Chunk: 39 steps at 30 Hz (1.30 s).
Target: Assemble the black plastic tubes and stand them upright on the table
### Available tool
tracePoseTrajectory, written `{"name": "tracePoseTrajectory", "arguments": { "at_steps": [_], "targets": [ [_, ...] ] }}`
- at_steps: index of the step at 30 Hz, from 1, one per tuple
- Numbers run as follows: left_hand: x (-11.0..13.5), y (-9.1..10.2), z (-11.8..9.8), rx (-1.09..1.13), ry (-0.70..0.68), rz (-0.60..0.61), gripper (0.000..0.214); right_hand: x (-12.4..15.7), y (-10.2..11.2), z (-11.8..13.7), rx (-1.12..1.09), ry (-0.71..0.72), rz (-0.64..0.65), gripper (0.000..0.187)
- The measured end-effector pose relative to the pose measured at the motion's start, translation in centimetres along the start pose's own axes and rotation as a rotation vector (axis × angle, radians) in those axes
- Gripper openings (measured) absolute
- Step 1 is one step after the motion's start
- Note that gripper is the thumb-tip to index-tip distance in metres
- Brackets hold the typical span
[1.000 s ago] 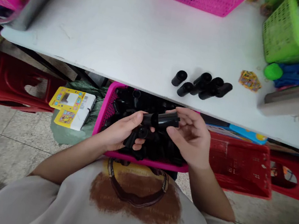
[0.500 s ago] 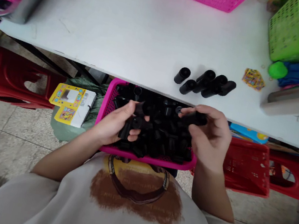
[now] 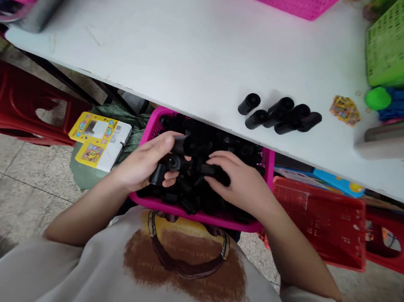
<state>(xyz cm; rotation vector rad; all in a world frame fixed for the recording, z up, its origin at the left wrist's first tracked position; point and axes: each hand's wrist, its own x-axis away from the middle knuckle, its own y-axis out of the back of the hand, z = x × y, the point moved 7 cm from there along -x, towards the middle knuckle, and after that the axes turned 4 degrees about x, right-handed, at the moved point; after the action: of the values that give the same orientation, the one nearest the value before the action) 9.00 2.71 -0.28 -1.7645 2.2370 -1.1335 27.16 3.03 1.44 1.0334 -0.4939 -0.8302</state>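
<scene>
Darkness blurred the black pieces [image 3: 223,138] inside the pink basket [image 3: 264,203]! The right hand's [image 3: 239,181] fingers curled round one; whether they pinched it, I couldn't tell. The left hand [image 3: 141,162] clutched smooth tubes [image 3: 158,174] over the basket's left side. White tabletop [image 3: 148,32] stretched wide left of clustered cylinders [image 3: 249,104].

Bunched black cylinders [image 3: 157,174], variously tilted
</scene>
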Motion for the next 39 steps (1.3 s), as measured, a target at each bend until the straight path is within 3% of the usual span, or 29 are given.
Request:
{"name": "tracePoseTrajectory", "arguments": {
  "at_steps": [3, 5, 10, 25, 29, 34, 36, 39],
  "targets": [
    [0.4, -0.1, 0.2, -0.097, -0.023, 0.044, 0.052, 1.2, 3.3, 0.3, -0.201, -0.021, -0.319, 0.03],
    [0.4, -0.1, 0.3, -0.159, -0.026, 0.064, 0.051, 1.8, 4.6, 1.1, -0.215, -0.002, -0.406, 0.032],
    [0.3, -0.4, 0.7, -0.205, 0.003, 0.073, 0.058, 1.6, 4.9, 2.4, -0.215, 0.026, -0.406, 0.033],
    [0.0, -0.5, 0.6, -0.276, -0.047, 0.044, 0.059, 0.9, 5.2, 2.8, -0.2, 0.041, -0.376, 0.038],
    [0.2, -0.9, 0.6, -0.287, -0.048, 0.072, 0.056, 0.6, 4.4, 3.4, -0.065, 0.132, -0.399, 0.043],
    [0.3, -1.3, 1.5, -0.276, -0.022, 0.136, 0.054, -0.2, 2.2, 3.8, 0.126, 0.169, -0.249, 0.058],
    [0.2, -1.2, 1.7, -0.268, -0.023, 0.157, 0.056, -0.5, 2.5, 3.6, 0.117, 0.144, -0.228, 0.054],
    [-0.1, -0.5, 1.1, -0.217, -0.054, 0.138, 0.061, -1.6, 4.5, 2.3, 0.113, 0.101, -0.33, 0.038]
  ]
}}
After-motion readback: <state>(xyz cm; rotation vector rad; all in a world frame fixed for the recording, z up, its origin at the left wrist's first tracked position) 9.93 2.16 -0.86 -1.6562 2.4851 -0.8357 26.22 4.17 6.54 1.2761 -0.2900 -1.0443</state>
